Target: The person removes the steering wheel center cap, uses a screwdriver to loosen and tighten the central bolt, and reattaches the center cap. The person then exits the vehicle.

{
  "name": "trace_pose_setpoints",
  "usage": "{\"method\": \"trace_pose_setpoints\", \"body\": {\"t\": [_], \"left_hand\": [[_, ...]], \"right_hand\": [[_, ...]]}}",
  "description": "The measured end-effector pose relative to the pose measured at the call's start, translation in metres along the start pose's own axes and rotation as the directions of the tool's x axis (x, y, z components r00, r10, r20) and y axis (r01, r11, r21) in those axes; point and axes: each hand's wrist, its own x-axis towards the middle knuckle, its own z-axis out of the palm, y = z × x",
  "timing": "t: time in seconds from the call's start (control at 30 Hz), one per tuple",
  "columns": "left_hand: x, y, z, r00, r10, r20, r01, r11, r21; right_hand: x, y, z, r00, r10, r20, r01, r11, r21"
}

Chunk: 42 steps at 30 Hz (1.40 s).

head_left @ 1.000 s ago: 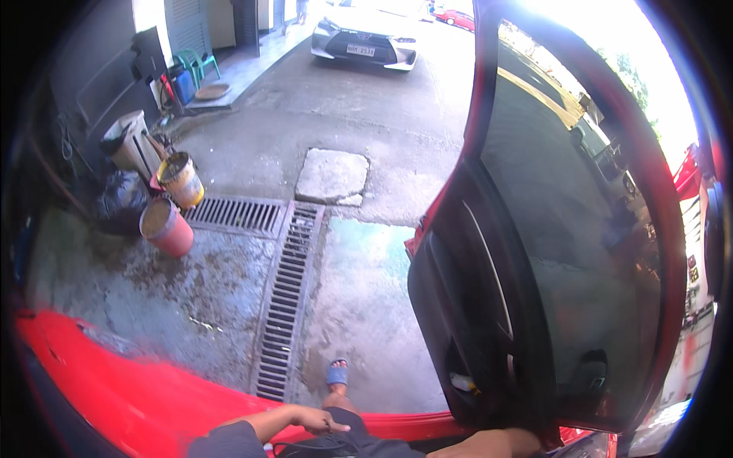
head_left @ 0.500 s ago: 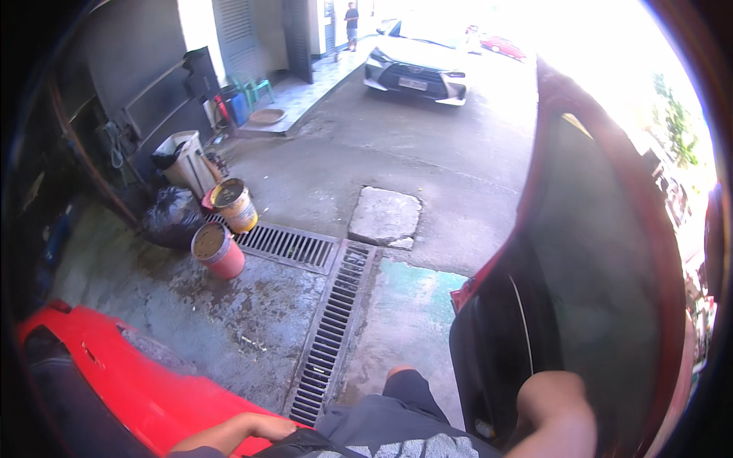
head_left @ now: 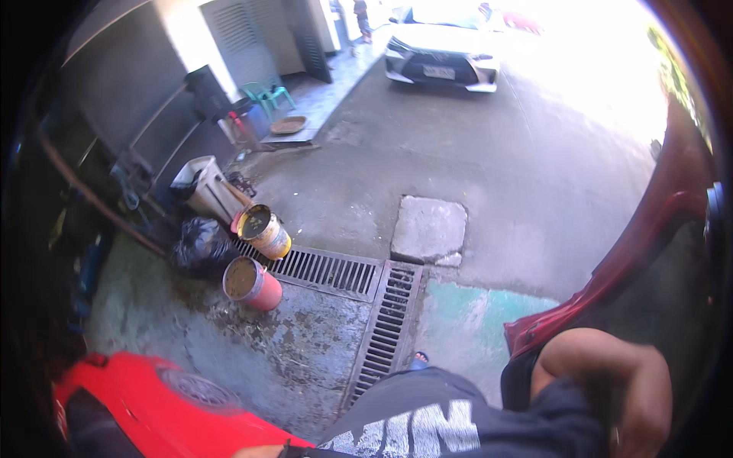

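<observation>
My bent right arm [head_left: 599, 343] is beside the open dark-red car door [head_left: 634, 248]. Its forearm runs down to the lower edge, where the fingers cannot be made out, so what they touch or hold is hidden. Only a thin strip of my left arm [head_left: 259, 452] shows at the bottom, next to a bright red car [head_left: 145, 397]. My left hand is out of the picture. Between the two lies my dark shirt [head_left: 420, 427] with a pale print, and one sandalled foot [head_left: 420, 359] shows beyond it.
A slotted metal drain grate [head_left: 385, 328] crosses the floor ahead. Left of it stand a pink bucket [head_left: 263, 291], a yellow-white bucket [head_left: 267, 237], a bin [head_left: 214, 187] and a black bag [head_left: 202, 248]. Farther off are a concrete slab [head_left: 430, 225], a white car [head_left: 443, 57] and a person [head_left: 362, 19].
My view has shifted, so the buckets and grate sit farther right and lower. My right arm is raised and more bent, the red door appears farther right, and my left hand has left the picture.
</observation>
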Motion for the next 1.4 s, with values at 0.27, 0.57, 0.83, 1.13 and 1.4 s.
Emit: {"method": "trace_pose_setpoints", "body": {"t": [0.27,0.57,0.83,1.13,1.4], "left_hand": [[0.108,0.120,-0.113,0.969,-0.089,-0.230,0.075,0.995,-0.070],[0.292,0.407,-0.328,0.990,0.038,-0.133,0.002,0.958,0.286],[0.513,0.855,-0.292,0.776,0.612,0.151,-0.434,0.345,0.832],[0.471,1.061,0.196,0.384,0.534,0.753,-0.907,0.067,0.415],[0.549,1.101,0.405,0.743,0.087,0.664,-0.666,0.006,0.746]], "right_hand": [[-0.085,0.313,0.009,0.905,-0.010,-0.426,0.225,0.860,0.458],[-0.106,0.574,-0.016,0.746,0.297,-0.597,0.189,0.764,0.616],[-0.153,0.553,-0.060,0.420,0.564,-0.711,-0.005,0.785,0.619],[-0.341,0.480,0.042,-0.905,0.337,-0.261,-0.215,0.166,0.962],[-0.592,0.358,0.283,-0.841,-0.060,0.537,0.417,0.559,0.716]]}}
